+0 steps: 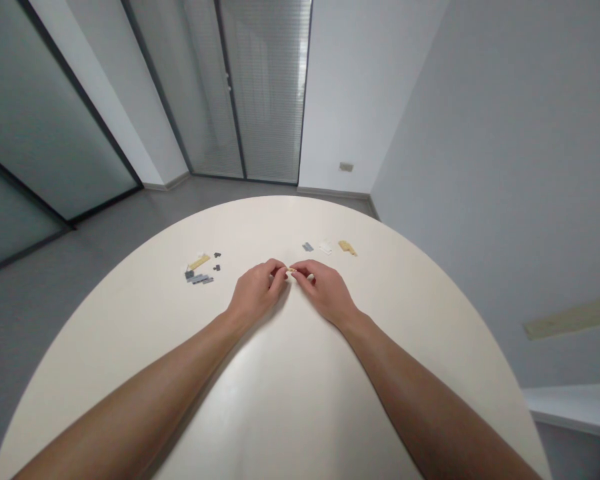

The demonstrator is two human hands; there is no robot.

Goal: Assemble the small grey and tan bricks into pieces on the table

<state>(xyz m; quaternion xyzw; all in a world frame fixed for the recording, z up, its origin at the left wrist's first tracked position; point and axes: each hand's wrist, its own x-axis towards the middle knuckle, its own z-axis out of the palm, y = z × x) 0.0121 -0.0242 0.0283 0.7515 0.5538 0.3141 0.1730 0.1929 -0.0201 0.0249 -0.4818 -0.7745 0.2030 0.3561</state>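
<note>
My left hand (261, 285) and my right hand (325, 287) meet over the middle of the table, fingertips almost touching. Pinched between them is a small tan piece (291, 269), mostly hidden by the fingers; it looks like a toy building brick, but its exact shape is too small to tell. Thumb and fingers of both hands are closed on it. Just beyond my right hand lie grey pieces (307, 247), white pieces (325, 247) and a cluster of tan pieces (347, 247).
Left of my hands, a long tan piece (200, 262), several grey strips (199, 279), a dark piece (189, 274) and two small dark pieces (217, 268) lie on the round white table (300, 400). Glass doors (260, 93) and walls stand beyond its edge.
</note>
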